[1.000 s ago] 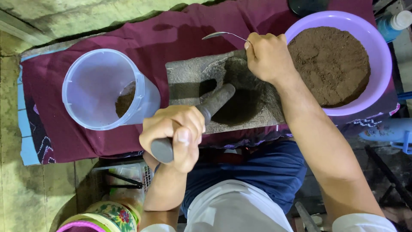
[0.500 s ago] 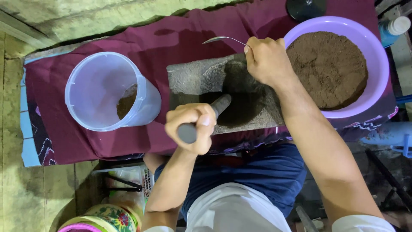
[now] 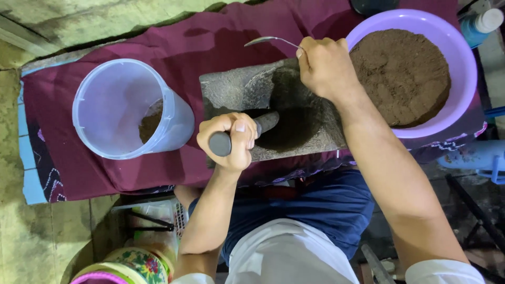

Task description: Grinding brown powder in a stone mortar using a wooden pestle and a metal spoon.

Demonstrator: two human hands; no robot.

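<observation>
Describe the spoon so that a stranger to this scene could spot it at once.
Start at the maroon cloth and find the grey stone mortar at its middle. Above it, the right hand holds a thin metal spoon, the only shiny thing there.

Your left hand (image 3: pixel 230 141) wraps a dark grey stone pestle (image 3: pixel 247 132), tilted, its far end down in the hollow of the grey stone mortar slab (image 3: pixel 231 89). Dark brown ground matter, perhaps spice paste, fills that hollow. Your right hand (image 3: pixel 326 66) pinches a metal spoon (image 3: pixel 265 40), its bowl pointing left above the slab's far edge.
</observation>
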